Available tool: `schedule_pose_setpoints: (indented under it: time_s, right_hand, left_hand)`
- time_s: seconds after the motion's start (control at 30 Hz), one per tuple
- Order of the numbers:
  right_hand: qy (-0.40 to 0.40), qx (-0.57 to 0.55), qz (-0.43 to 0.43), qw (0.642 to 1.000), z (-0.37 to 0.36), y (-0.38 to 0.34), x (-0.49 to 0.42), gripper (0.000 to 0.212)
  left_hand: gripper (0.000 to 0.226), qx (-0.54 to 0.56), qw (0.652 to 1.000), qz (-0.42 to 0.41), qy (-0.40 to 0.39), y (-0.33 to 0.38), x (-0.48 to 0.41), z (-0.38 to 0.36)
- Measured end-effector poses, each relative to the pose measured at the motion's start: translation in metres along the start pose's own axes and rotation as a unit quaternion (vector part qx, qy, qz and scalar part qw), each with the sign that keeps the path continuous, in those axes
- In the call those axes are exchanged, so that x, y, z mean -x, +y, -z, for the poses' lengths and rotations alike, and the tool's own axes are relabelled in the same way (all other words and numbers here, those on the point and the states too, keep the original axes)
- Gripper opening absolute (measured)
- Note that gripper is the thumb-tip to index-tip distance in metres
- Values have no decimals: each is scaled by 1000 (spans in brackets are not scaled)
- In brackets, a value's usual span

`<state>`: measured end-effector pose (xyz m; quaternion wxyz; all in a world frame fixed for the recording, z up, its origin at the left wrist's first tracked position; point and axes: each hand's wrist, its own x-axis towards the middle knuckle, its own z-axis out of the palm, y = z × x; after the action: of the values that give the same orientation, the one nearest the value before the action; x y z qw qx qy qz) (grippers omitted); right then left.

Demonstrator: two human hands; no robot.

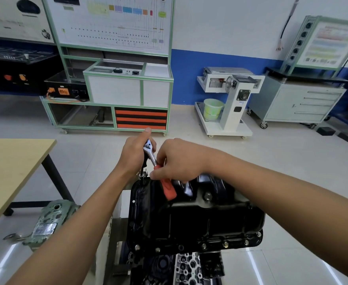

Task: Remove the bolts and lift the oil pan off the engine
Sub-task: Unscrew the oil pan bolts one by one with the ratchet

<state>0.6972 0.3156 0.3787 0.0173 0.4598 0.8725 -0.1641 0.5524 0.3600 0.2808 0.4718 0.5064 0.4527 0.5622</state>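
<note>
A glossy black oil pan [189,219] sits upside-up on the engine [181,268] in front of me, with several bolts [225,244] along its near flange. A ratchet wrench [151,152] with a red handle [168,188] stands on a long extension over the pan's far left corner. My left hand [135,154] wraps around the ratchet head and the top of the extension. My right hand [179,161] grips the handle just below the steel neck. The socket end at the flange is partly hidden by my hands.
A wooden table [10,167] stands at the left. A grey-green engine cover [47,223] hangs off the stand at lower left. Green-framed training benches [115,95], a white machine [228,99] and a grey drawer cabinet [296,101] line the far wall.
</note>
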Motion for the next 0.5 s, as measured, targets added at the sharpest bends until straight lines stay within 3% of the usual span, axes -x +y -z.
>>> schedule_pose_setpoints:
  time_s: [0.07, 0.17, 0.33, 0.5]
  right_hand:
    - [-29, 45, -9, 999, 10, 8, -2, 31]
    - [-3, 160, -32, 987, 20, 23, -13, 14]
    - [113, 204, 11, 972, 18, 35, -36, 42]
    - [148, 151, 68, 975, -1, 43, -37, 53]
  left_hand:
    - [66, -28, 999, -10, -22, 3, -2, 5]
    - [56, -27, 997, -1, -76, 5, -2, 13]
    - [58, -46, 978, 26, -200, 4, 1, 5]
    - [63, -17, 982, 8, -186, 2, 2, 2]
